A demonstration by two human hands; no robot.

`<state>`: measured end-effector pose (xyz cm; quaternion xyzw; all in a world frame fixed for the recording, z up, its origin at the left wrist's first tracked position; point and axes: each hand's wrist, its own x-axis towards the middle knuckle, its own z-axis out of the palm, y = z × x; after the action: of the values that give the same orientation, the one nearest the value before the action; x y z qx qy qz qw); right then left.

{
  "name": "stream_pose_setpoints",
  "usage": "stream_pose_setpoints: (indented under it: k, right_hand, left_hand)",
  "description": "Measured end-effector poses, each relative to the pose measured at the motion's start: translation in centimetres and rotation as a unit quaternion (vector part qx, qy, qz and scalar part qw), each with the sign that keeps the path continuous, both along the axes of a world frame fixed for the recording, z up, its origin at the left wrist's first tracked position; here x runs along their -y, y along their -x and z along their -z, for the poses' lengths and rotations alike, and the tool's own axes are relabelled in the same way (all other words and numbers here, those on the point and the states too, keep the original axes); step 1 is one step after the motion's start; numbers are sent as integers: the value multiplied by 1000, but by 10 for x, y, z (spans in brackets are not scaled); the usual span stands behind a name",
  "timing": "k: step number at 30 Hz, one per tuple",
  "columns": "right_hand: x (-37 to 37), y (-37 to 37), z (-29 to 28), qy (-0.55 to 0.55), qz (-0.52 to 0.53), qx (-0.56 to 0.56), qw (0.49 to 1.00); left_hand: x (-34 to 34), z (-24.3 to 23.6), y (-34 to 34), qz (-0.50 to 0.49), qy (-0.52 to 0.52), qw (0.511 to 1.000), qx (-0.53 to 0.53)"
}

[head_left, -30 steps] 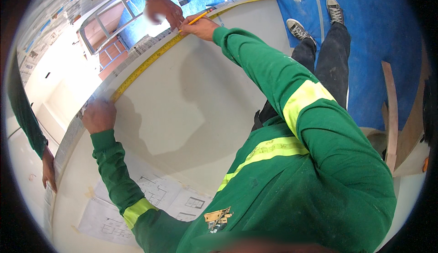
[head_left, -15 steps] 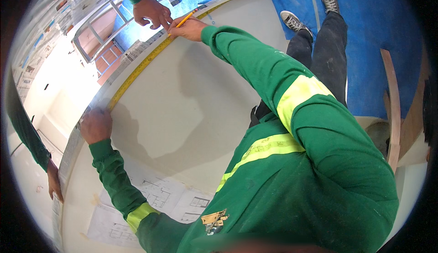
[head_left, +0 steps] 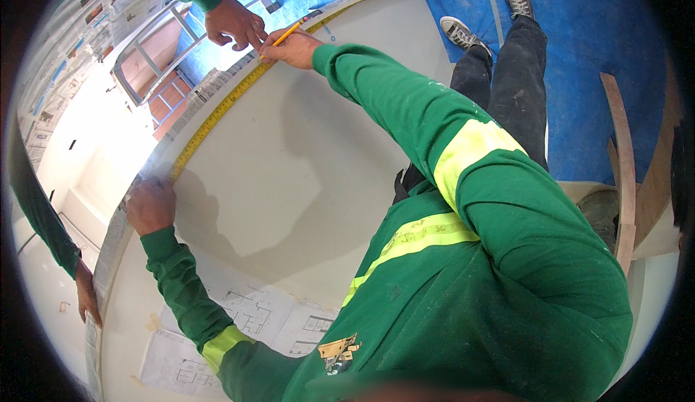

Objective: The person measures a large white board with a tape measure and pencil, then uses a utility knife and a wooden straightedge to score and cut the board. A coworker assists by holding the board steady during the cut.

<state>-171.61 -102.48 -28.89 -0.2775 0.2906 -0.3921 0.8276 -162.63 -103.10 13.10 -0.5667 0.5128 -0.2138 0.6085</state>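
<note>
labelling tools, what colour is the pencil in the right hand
The pencil is yellow-orange, clearest in the head view.

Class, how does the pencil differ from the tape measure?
The pencil is short; the tape measure stretches far longer. The pencil is orange; the tape measure is yellow with dark markings. The pencil slants in the right hand; the tape measure lies along the white panel. Both are slender.

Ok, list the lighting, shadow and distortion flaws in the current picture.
Head view: bright glare washes out detail beyond the left edge of the white board; same view, broad shadow across that board; same view, tape measure looks bowed, likely fisheye bend; same view, black corners.
</note>
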Motion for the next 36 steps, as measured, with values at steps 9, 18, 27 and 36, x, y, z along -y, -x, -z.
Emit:
stream_pose_setpoints:
  k: [9,18,27,36]
  right_hand:
    - [1,1,0,22,-29,-38,999]
    - [0,3,-4,2,-6,-17,1000]
    - [-1,-2,0,17,-8,-12,1000]
    - [-2,-2,0,31,-26,-54,998]
  left_hand:
    - [-2,0,0,-3,16,1000,5]
    - [-4,-1,-3,12,15,999,-27]
    - [-5,-1,-2,13,17,1000,-10]
    - [-3,0,0,4,5,1000,-15]
